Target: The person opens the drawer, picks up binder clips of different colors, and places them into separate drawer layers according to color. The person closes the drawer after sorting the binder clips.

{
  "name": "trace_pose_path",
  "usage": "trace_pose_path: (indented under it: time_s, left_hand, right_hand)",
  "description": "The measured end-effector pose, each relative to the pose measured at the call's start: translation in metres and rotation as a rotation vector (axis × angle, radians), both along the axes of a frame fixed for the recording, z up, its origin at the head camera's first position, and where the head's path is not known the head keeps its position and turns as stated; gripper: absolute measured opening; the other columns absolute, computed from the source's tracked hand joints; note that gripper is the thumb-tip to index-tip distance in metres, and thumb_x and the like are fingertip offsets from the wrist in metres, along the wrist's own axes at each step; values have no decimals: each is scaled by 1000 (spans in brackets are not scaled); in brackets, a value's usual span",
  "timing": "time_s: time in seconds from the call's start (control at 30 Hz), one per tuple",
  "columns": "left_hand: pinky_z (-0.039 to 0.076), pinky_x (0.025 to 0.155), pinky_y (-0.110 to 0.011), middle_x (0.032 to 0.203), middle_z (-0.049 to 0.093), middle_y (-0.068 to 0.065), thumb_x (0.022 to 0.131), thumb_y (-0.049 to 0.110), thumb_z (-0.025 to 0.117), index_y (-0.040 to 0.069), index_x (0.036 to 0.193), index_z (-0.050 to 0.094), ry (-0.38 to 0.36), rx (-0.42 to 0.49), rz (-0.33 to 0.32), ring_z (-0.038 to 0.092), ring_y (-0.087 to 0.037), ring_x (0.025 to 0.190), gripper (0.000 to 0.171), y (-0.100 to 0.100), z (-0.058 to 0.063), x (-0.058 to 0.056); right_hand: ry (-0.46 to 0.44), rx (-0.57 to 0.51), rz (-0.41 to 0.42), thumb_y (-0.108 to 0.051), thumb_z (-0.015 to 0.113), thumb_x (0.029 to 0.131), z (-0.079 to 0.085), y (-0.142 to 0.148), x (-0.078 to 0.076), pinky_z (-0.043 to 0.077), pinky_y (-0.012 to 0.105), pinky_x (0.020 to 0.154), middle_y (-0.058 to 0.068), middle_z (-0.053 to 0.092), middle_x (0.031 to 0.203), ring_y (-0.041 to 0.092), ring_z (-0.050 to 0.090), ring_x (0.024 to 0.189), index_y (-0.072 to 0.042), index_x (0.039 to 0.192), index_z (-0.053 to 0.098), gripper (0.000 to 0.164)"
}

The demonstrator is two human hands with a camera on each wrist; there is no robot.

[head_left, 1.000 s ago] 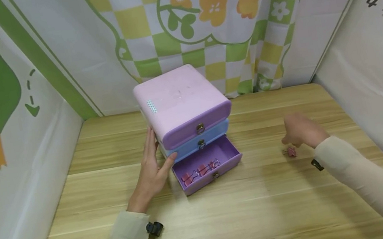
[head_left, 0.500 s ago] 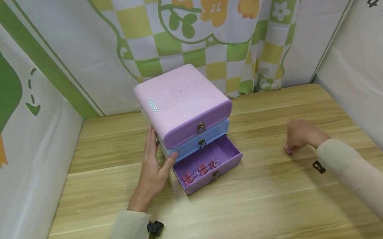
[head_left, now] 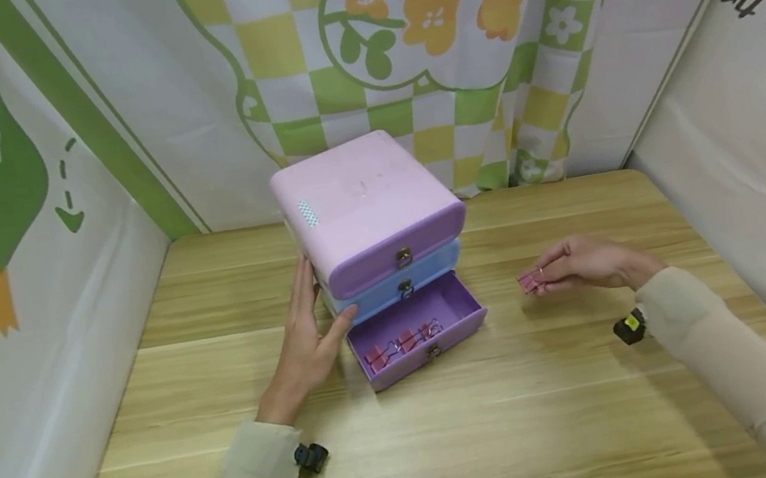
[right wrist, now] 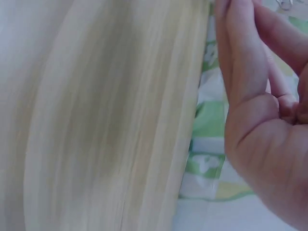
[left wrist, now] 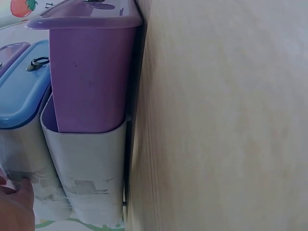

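A small pink binder clip [head_left: 530, 282] is pinched between the fingertips of my right hand [head_left: 588, 264], above the table to the right of a three-drawer storage box [head_left: 369, 199]. The bottom purple drawer [head_left: 462, 327] is pulled out, with several pink binder clips [head_left: 407, 340] lying in a row inside. The blue drawer [head_left: 371, 303] above it is closed, as is the top one. My left hand [head_left: 299, 354] rests along the box's left side, fingers straight. In the left wrist view part of that hand [left wrist: 17, 209] touches the casing. The right wrist view shows the right hand [right wrist: 264, 110] but not the clip.
The box stands on a wood-grain table [head_left: 463, 445]. Behind it hangs a checked green and yellow curtain [head_left: 393, 115]. Printed white cloth walls [head_left: 756, 151] stand along both sides.
My right hand has picked the binder clip up off the table and moved left with it, towards the box. The left hand has stayed in place.
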State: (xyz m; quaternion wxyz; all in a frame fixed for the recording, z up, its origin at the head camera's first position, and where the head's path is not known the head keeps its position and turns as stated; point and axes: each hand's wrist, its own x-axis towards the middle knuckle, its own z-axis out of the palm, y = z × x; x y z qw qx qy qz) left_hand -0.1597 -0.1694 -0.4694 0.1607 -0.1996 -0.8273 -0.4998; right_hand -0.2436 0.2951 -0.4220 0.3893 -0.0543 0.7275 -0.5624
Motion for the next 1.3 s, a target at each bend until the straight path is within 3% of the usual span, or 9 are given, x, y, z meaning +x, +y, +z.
trace_pose_path:
  time_s: [0.07, 0.17, 0.27, 0.37, 0.53, 0.67, 0.8, 1.0, 1.3]
  left_hand:
    - [30, 132, -54, 180, -3, -3, 101, 18, 67, 23, 171, 0, 5, 5, 0, 9, -29, 167, 97, 0, -1, 0]
    - [30, 132, -54, 180, -3, -3, 101, 16, 67, 24, 171, 1, 12, 10, 0, 9, -29, 167, 97, -1, -2, 0]
    - [30, 132, -54, 180, -2, -4, 100, 15, 68, 23, 171, 1, 17, 13, 0, 9, -29, 167, 98, -1, -2, -1]
    - [30, 133, -53, 180, -1, -5, 100, 14, 69, 22, 171, 3, 17, 15, 3, 10, -29, 167, 98, -1, -2, -1]
    - [30, 132, -54, 180, 1, -9, 99, 13, 69, 18, 171, 5, 16, 25, 7, 11, -31, 166, 97, 0, -3, 0]
    - [30, 132, -54, 180, 0, -9, 99, 14, 69, 17, 171, 4, 14, 25, 4, 11, -32, 166, 97, 0, -2, 0]
    - [30, 132, -52, 180, -1, -8, 100, 16, 68, 18, 171, 3, 5, 16, 4, 11, -31, 166, 96, 0, -2, 0]
    - [30, 132, -52, 180, -1, -7, 101, 17, 68, 18, 171, 2, 6, 9, 8, 10, -31, 167, 96, 0, -3, -1]
    - [30, 132, -52, 180, -1, -7, 100, 16, 69, 18, 171, 3, 10, 14, 6, 11, -31, 166, 97, 0, -1, -1]
  right_hand:
    - [-10, -63, -6, -2, 61, 103, 3, -7, -1, 58, 36, 109, 22, 70, 137, 20, 76, 115, 12, 139, 60, 39]
    - [-4, -112, -24, 2, 60, 102, 10, -19, -3, 58, 35, 108, 17, 76, 127, 18, 78, 109, 9, 133, 66, 32]
    - [7, -121, -30, 3, 60, 102, 16, -34, -5, 60, 35, 106, 15, 79, 121, 19, 79, 107, 8, 130, 68, 30]
    - [10, -116, -14, 3, 61, 101, 20, -50, -6, 60, 36, 106, 18, 76, 128, 21, 78, 109, 11, 135, 65, 34]
    - [6, -63, -4, 5, 62, 100, 23, -77, -9, 62, 35, 102, 18, 78, 122, 19, 80, 103, 16, 138, 58, 40]
    - [13, -12, 28, 6, 61, 99, 23, -93, -11, 59, 42, 106, 17, 80, 116, 19, 80, 98, 15, 137, 60, 39]
    - [55, 52, 96, 4, 61, 101, 22, -107, -12, 55, 47, 110, 18, 78, 121, 18, 79, 100, 12, 135, 64, 35]
    - [102, 114, 167, 3, 60, 100, 20, -124, -10, 62, 39, 103, 26, 76, 121, 21, 80, 102, 13, 131, 66, 33]
    - [310, 274, 247, 6, 67, 93, 10, -148, -1, 68, 30, 83, 26, 79, 107, 17, 80, 85, 13, 116, 75, 25]
